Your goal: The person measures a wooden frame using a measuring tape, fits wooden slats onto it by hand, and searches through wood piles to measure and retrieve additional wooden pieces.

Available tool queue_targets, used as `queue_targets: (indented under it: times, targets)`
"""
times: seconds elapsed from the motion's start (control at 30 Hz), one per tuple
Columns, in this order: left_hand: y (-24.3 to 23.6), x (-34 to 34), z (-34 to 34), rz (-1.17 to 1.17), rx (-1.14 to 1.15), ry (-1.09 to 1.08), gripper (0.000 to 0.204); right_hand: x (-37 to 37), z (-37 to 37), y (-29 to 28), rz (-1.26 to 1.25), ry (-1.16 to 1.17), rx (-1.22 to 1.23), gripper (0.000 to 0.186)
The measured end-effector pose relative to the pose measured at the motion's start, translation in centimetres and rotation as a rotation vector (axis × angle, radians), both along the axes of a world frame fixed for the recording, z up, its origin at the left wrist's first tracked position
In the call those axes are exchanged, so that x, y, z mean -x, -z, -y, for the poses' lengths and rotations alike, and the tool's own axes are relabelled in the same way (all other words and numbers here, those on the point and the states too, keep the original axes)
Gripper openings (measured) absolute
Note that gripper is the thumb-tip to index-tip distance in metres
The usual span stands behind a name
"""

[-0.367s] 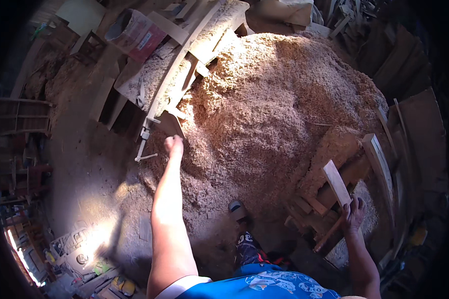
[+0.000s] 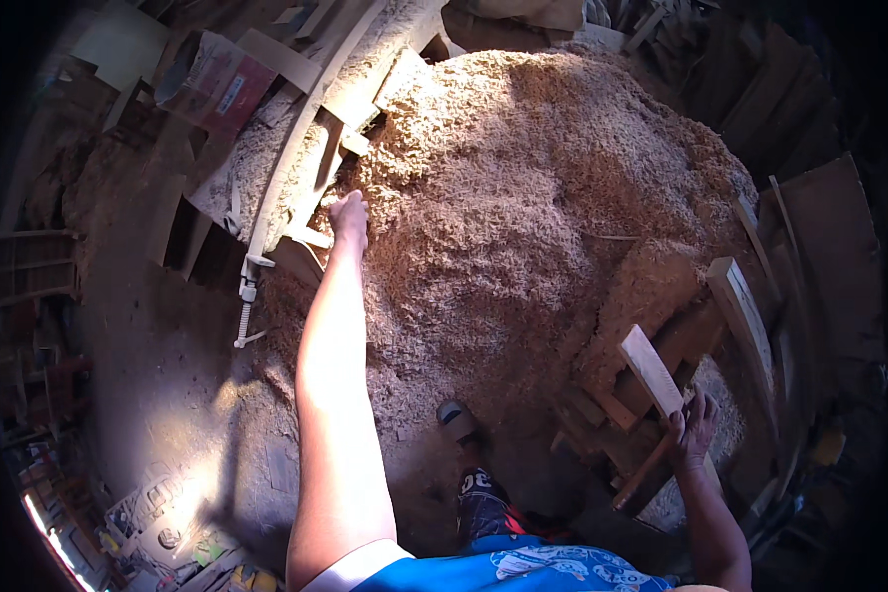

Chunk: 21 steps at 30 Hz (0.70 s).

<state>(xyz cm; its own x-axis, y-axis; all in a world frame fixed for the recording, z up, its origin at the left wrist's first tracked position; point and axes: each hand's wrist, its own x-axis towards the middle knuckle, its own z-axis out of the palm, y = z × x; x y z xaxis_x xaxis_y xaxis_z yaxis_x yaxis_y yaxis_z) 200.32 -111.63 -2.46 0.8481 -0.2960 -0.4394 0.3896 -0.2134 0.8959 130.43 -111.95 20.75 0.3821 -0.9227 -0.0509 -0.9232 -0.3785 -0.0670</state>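
My left arm stretches forward, and my left hand [image 2: 349, 219] is closed beside the bench's right side, at the edge of the wood shavings [image 2: 503, 197]. What its fingers hold, if anything, is hidden. A pale wood offcut [image 2: 312, 236] sticks out from the bench just below that hand. Low on the right, my right hand [image 2: 697, 430] has its fingers closed round the near end of a pale wooden block [image 2: 651, 369], which slants up to the left. Below this hand is a brown wooden stick [image 2: 643, 478].
A long workbench [image 2: 296, 148] covered in shavings runs up the left, with a screw clamp [image 2: 249, 292] at its near end. A red and white box [image 2: 229, 84] stands beyond it. Boards and a post [image 2: 743, 306] lean at right. My shoe [image 2: 456, 421] is at the shavings' edge.
My left hand has moved forward along the bench side, past the clamp end. My right hand stays at the wooden block. The whole view has shifted, so the bench now sits further left.
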Motion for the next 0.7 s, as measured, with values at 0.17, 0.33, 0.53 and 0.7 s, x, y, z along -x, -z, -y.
queue_targets:
  times: [0.17,0.33,0.53,0.7]
  targets:
    - [-0.2,-0.3,0.8,0.573,-0.582,-0.050,0.050,0.4,0.3,0.6,-0.007,-0.002,-0.020,0.070]
    - [-2.2,-0.6,-11.4,0.856,-1.058,-0.156,0.072,0.8,0.4,0.8,-0.042,-0.049,0.034,0.069]
    - [-2.6,-4.3,-28.0,0.460,-1.633,-0.035,0.068,0.5,0.4,0.5,-0.049,-0.022,0.006,0.069]
    - [-0.2,-5.3,-32.1,0.317,-1.378,0.169,0.058,0.2,0.3,0.3,-0.036,0.003,-0.015,0.069]
